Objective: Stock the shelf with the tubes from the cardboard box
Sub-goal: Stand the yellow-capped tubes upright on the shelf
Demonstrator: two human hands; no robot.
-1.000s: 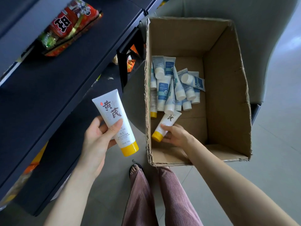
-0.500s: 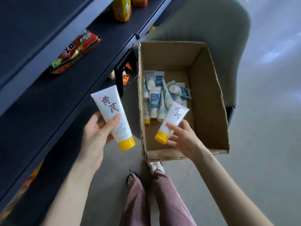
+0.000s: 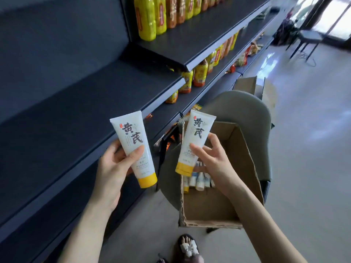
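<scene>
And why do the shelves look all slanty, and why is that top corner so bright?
Head view, all three: the wide-angle lens slants the shelf edges toward the corners; daylight from the windows washes out the top right and glares off the floor; left tube and right tube look sharp, lettering readable.

tubes (image 3: 135,147): smooth plastic, satin white; yellow caps slightly glossy
box (image 3: 245,160): brown cardboard, matt, edges rough
shelf (image 3: 66,118): dark metal, matt, smooth
bottles (image 3: 147,18): glossy plastic, shiny labels
chair (image 3: 245,111): grey-green cloth, matt
floor (image 3: 313,149): pale, smooth, glossy w/ reflections
</scene>
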